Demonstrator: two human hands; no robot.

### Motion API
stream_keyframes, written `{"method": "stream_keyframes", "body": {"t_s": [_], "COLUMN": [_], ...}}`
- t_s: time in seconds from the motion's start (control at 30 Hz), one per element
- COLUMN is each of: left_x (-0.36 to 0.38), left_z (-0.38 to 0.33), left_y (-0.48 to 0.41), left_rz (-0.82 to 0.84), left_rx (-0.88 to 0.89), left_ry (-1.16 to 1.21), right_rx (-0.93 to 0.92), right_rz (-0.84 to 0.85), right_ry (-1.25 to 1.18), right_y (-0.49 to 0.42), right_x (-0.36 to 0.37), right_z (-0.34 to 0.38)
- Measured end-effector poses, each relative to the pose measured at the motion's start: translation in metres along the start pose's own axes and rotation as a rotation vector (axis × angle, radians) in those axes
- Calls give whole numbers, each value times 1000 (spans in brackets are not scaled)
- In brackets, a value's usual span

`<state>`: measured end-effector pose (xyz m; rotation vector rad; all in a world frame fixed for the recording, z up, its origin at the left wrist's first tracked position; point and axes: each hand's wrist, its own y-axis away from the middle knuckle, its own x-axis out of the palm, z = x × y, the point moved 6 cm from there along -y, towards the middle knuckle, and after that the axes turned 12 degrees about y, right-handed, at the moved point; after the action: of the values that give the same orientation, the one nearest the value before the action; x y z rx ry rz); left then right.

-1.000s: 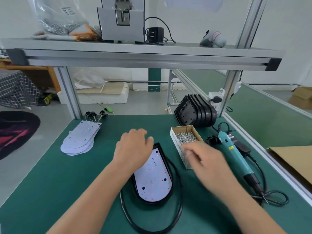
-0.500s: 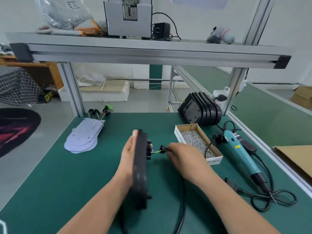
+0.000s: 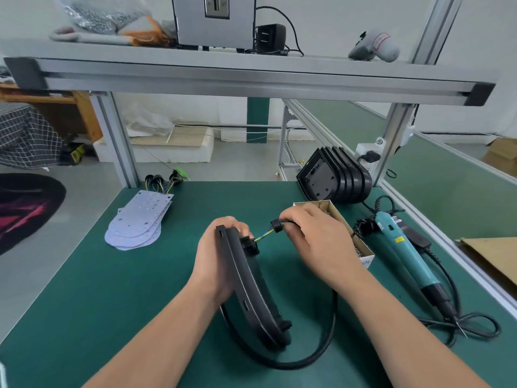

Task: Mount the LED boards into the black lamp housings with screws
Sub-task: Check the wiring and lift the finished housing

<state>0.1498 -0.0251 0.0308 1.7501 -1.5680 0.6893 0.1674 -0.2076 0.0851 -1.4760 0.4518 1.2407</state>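
Observation:
My left hand (image 3: 215, 261) grips a black lamp housing (image 3: 251, 287) that stands on its edge on the green mat, its back turned right. My right hand (image 3: 316, 242) pinches the black cable (image 3: 321, 351) near its grommet (image 3: 277, 226); thin yellow-green wires (image 3: 263, 236) run from there into the housing's back. The cable loops round under the housing. The LED board inside the housing is hidden. A stack of white LED boards (image 3: 140, 222) lies at the left. A cardboard box of screws (image 3: 361, 247) sits behind my right hand.
A teal electric screwdriver (image 3: 402, 253) with its cord lies at the right. Several black housings (image 3: 335, 177) stand stacked at the back right. Aluminium frame posts (image 3: 117, 141) and an overhead shelf (image 3: 251, 77) border the bench. The green mat (image 3: 84, 303) spreads to the left.
The housing lay flat with its board facing up; it has been tipped onto its edge. My right hand left the screw box and took the cable, drawing the wires out from the back.

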Motion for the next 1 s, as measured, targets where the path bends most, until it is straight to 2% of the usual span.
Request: {"method": "stream_keyframes", "body": {"t_s": [0.13,0.2,0.33,0.43,0.53,0.7,0.87,1.0], "left_x": [6,6,7,13,27,27,25,21], "left_z": [-14,-19,-32,-32,-22,-10,-13,-8], "left_y": [0,2,9,12,19,17,22,22], "left_rz": [217,316,463,506,575,452,480,452], "left_rx": [-101,-172,-210,-234,-164,101,146,102], "left_ry": [-190,-335,-557,-549,-458,-568,-688,-696], "right_rx": [-60,-85,-146,-181,-140,-120,-395,-402], "right_rz": [11,-7,-199,-332,-393,-432,-274,-129], "right_ry": [-104,-56,10,-8,-8,-23,-27,-95], "right_y": [-2,-2,-4,-2,-1,0,3,8], "right_x": [-7,-11,-29,-39,-42,-46,-39,-25], "right_z": [-6,-1,26,38,37,30,41,46]}}
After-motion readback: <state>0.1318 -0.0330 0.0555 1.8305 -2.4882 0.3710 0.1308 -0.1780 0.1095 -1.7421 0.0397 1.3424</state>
